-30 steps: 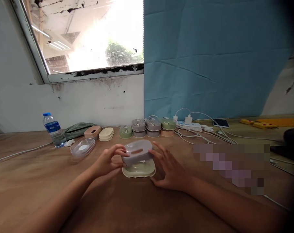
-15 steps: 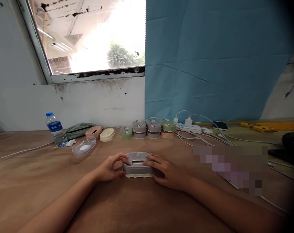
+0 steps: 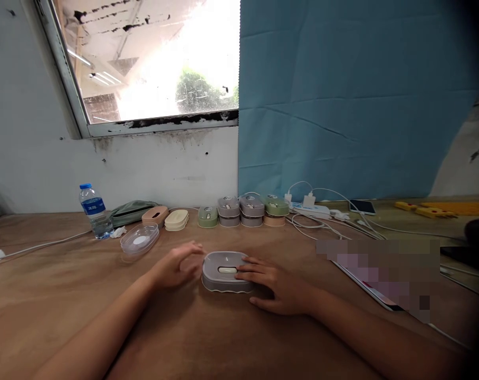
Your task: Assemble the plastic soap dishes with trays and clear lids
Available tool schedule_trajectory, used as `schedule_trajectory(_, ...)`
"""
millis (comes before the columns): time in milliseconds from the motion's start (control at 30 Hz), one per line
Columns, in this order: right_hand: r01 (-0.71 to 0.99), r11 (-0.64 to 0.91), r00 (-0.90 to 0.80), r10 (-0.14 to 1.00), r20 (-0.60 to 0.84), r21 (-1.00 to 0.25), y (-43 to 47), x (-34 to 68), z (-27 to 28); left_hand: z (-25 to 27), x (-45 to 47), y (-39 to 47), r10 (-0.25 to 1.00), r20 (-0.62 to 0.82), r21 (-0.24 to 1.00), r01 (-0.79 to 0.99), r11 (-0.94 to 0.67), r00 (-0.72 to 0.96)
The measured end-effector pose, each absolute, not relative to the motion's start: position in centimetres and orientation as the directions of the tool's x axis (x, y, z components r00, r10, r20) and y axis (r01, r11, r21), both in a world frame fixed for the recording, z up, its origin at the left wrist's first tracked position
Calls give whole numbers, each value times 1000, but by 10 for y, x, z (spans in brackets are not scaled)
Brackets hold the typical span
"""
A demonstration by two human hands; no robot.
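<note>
A rounded grey plastic box [image 3: 223,285] with an oval slot in its top sits on the table in front of me. A cream part shows through the slot, and a thin pale wavy edge runs along the bottom. My right hand [image 3: 281,285] rests on the box's right side. Its fingertips lie stretched over the lid near the slot, with the thumb apart at the front right corner. Just left of the box, my left hand [image 3: 178,265] is slightly blurred, holding nothing, its fingers apart and clear of the box.
Along the back stand grey boxes [image 3: 228,211], green boxes [image 3: 208,216], cream pieces [image 3: 176,220], a peach cover [image 3: 155,215] and a clear tray [image 3: 140,238]. A water bottle [image 3: 96,214] is at left. Cables and a power strip [image 3: 310,210] lie at right, before a phone [image 3: 363,207].
My left hand has let go of the box and drawn away to the left. The grey cover now sits lower, hiding most of the cream strip at the front. My right hand stays on it.
</note>
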State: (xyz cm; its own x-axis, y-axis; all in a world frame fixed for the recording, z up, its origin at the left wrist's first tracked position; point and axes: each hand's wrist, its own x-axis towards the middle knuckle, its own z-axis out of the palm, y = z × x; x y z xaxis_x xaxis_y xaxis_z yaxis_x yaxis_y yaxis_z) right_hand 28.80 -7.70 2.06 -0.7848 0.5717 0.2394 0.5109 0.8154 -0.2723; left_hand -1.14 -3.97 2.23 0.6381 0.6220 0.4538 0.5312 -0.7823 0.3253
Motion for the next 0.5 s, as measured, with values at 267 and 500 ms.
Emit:
schedule_trajectory(267,498,815,-777,571,264,-297,-74,289,16,29,-91,-1,827,562,71,996,-46,-2)
schedule_trajectory(500,490,820,-774,565,285,-296,-73,289,15,33,-106,-2,898,377,300,947,113,-227)
